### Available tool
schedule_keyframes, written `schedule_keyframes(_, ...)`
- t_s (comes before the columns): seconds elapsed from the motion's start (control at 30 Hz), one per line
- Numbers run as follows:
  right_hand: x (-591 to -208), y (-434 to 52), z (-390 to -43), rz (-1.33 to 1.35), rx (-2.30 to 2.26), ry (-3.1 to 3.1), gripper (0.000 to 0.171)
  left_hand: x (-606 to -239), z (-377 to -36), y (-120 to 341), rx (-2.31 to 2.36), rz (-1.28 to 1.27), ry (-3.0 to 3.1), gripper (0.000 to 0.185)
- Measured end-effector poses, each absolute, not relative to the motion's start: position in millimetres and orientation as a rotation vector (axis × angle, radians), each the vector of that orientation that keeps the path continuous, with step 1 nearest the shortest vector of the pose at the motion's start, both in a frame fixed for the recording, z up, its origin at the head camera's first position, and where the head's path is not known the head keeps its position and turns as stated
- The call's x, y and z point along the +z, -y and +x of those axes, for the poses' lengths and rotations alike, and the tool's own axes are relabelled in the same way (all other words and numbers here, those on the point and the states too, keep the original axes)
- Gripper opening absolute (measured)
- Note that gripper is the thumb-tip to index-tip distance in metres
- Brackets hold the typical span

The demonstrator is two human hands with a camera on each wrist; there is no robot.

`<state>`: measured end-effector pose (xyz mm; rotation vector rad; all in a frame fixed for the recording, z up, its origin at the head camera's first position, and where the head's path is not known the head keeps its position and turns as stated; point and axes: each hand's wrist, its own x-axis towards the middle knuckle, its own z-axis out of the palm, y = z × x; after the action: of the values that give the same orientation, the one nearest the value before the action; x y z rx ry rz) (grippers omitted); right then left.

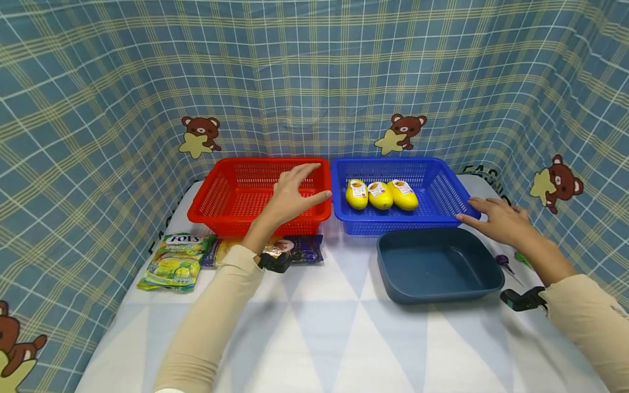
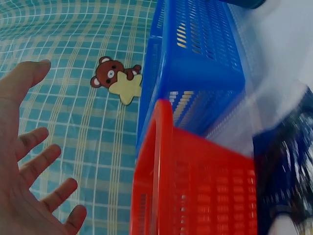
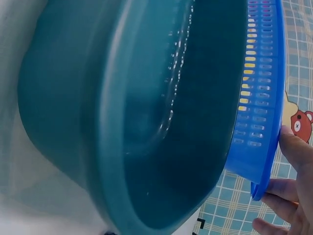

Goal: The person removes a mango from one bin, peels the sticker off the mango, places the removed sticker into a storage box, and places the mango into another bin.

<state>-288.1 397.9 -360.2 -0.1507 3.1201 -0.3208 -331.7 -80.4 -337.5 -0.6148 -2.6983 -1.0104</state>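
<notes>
Closest to me, on the near side of the right fingers, is a dark blue-grey tub (image 1: pixel 442 297); a purple lollipop (image 1: pixel 502 260) lies by the right wrist. Nearer than the left fingers lie a green Fox's bag (image 1: pixel 172 262), off to their left, and a dark purple pack (image 1: pixel 304 251), partly hidden by the left wrist. Next come the hands: the left hand (image 1: pixel 291 199) hangs above the right end of the red basket (image 1: pixel 221 219), fingers spread, thumb well apart, holding nothing. The right hand (image 1: pixel 503 221) pinches the blue basket (image 1: pixel 403 224) at its near right corner, thumb on one side, fingers on the other. Inside that basket, left of those fingers, sit three labelled yellow fruits (image 1: pixel 380 196). Beyond all the fingertips hangs checked cloth (image 1: pixel 304 82) with bears.
</notes>
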Motion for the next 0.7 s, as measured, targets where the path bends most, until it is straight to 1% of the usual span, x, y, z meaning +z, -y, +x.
schedule_keyframes(0.27, -362.6, -399.0, -290.6, -0.138, -0.374, -3.113, 0.095, -332.6, -355.4, 49.4, -1.031, -0.637, 2.753, 0.083)
schedule_keyframes(0.7, -365.6, -399.5, -290.3, -0.137, -0.381, -3.135, 0.09, -333.3, -396.2, 13.3, -1.079, -0.724, 2.783, 0.084)
